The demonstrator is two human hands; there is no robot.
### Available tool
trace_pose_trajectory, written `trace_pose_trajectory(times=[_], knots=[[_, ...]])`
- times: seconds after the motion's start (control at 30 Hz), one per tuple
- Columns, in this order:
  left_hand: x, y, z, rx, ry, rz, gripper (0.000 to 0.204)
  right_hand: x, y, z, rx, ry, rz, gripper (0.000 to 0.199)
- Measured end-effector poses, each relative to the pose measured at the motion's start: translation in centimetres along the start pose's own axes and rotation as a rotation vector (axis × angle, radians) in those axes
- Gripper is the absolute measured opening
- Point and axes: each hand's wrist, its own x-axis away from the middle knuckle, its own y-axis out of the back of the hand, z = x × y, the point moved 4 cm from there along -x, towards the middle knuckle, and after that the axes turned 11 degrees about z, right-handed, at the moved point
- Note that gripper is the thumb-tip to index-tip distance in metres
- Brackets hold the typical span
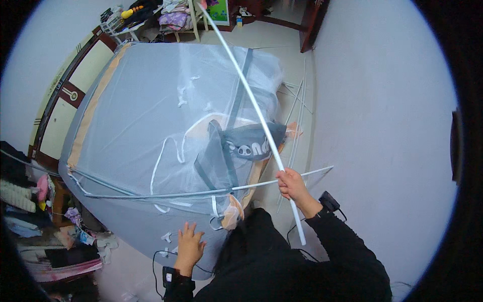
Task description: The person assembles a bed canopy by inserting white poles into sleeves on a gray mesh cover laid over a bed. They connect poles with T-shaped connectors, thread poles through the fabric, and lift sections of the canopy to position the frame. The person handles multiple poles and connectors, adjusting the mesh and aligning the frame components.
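Observation:
My right hand (pixel 293 187) is closed round a long white pole (pixel 250 95), near its lower end. The pole slants up and away to the left, across the bed. My left hand (pixel 189 247) is open, fingers spread, over the near edge of the grey bed (pixel 126 220), and holds nothing. Close to it lie small white plastic connectors (pixel 166 236). Sheer mosquito netting (pixel 146 95) with grey and peach trim spreads over the bed. A second white pole (pixel 307 172) runs crosswise along the netting's near side, its right end sticking out past the bed.
Several more white poles (pixel 300 108) lie on the floor between bed and right wall (pixel 377 126). Piled clothes (pixel 55 254) stand at the left. A chair with folded cloth (pixel 176 20) is beyond the bed, and a dark door frame (pixel 309 25) at the far right.

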Motion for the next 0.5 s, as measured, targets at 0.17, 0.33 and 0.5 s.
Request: trace_pose_trajectory(times=[0.17,0.33,0.5], knots=[[-3.0,-2.4,-1.6,-0.022,-0.053,0.094,0.032,-0.6,8.6,-1.2,-0.112,0.013,-0.197,0.025],[-6.2,-3.8,-3.6,-0.07,-0.057,0.194,0.034,-4.9,17.4,-1.6,-0.153,0.059,-0.323,0.026],[-10.0,-4.9,-6.3,-0.011,-0.065,0.285,0.034,-12.9,26.9,0.0,-0.054,0.028,-0.431,0.026]])
